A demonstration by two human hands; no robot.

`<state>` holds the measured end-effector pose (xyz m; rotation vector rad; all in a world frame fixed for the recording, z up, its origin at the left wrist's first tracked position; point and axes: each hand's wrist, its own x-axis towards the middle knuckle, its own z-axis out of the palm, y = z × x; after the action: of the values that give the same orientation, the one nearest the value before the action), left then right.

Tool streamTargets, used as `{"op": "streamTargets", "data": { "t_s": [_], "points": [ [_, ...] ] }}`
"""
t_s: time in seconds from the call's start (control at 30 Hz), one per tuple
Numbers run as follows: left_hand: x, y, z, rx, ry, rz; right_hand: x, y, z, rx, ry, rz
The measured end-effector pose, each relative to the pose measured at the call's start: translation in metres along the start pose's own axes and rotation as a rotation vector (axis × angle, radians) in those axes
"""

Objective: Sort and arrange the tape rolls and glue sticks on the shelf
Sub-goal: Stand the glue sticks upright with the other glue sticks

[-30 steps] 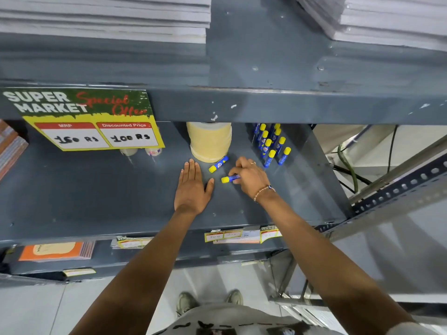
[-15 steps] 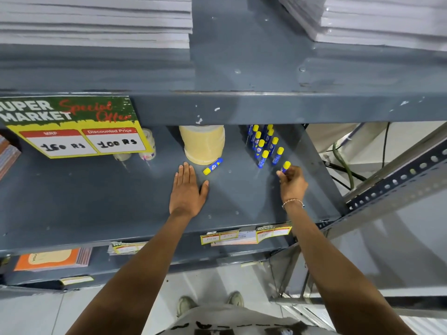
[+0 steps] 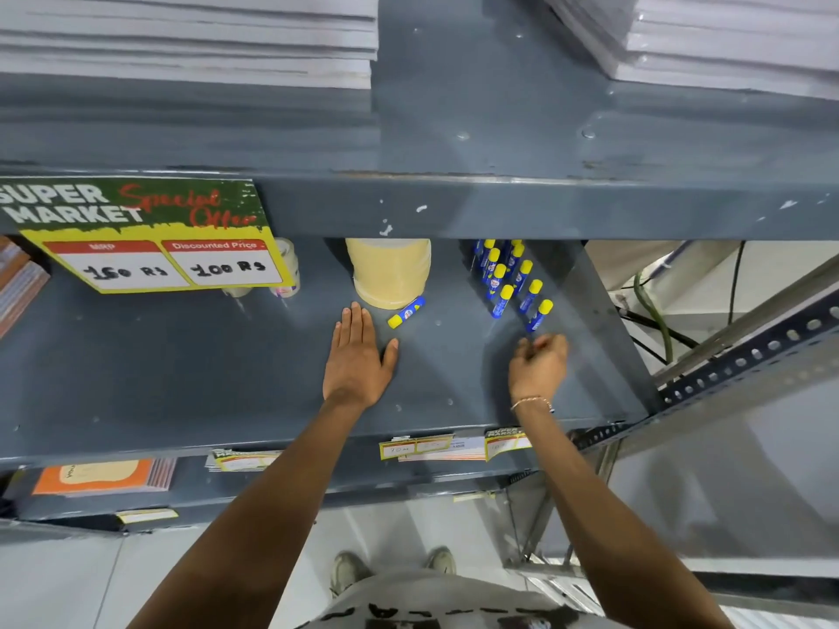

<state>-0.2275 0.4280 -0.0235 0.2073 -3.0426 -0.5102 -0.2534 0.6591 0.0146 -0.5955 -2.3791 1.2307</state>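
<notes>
Several blue glue sticks with yellow caps stand upright in rows at the right rear of the grey shelf; the nearest one stands just beyond my right hand. That hand is empty, its fingers loosely curled and blurred. One loose glue stick lies on its side against a tall stack of yellowish tape rolls. My left hand rests flat on the shelf, fingers together, just in front of the stack. Two small clear tape rolls stand behind the price sign.
A green and yellow "Super Market" price sign hangs from the upper shelf edge. Stacks of white paper lie on the shelf above. Price labels line the front edge. Orange notebooks lie below. A perforated metal upright stands at right.
My right hand picked up a lying glue stick, carried it right, stood it at the front of the rows and let go. My left hand stayed flat.
</notes>
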Motion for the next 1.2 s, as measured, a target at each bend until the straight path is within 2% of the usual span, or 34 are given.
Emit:
{"op": "streamTargets", "data": {
  "t_s": [0.13, 0.23, 0.33, 0.43, 0.6, 0.7, 0.83, 0.97, 1.03, 1.2],
  "points": [
    [0.001, 0.003, 0.000, 0.052, -0.030, -0.009, -0.025, -0.018, 0.031, -0.108, -0.378, -0.410],
    [0.001, 0.002, -0.001, 0.064, -0.048, -0.004, -0.017, -0.049, 0.053, -0.284, -0.612, -0.688],
    [0.001, 0.002, -0.002, 0.066, -0.057, -0.004, -0.007, -0.070, 0.069, -0.461, -0.733, -0.807],
    [0.002, 0.002, -0.002, 0.069, -0.063, 0.003, -0.001, -0.068, 0.077, -0.616, -0.746, -0.847],
    [0.001, 0.002, -0.002, 0.070, -0.044, 0.001, 0.004, -0.052, 0.076, -0.669, -0.643, -0.785],
    [0.001, 0.002, -0.001, 0.064, -0.040, 0.004, 0.001, -0.044, 0.065, -0.516, -0.551, -0.710],
    [0.001, 0.000, 0.000, 0.052, -0.040, 0.000, -0.018, -0.023, 0.042, -0.081, -0.365, -0.277],
    [0.000, 0.001, -0.001, 0.049, -0.034, 0.002, -0.018, -0.001, 0.024, 0.063, -0.194, -0.073],
    [0.000, 0.001, -0.001, 0.049, -0.034, 0.002, -0.008, 0.004, 0.021, 0.056, -0.135, -0.026],
    [-0.001, 0.001, -0.002, 0.037, -0.039, 0.006, 0.007, 0.003, 0.020, -0.035, -0.105, -0.041]
  ]
}}
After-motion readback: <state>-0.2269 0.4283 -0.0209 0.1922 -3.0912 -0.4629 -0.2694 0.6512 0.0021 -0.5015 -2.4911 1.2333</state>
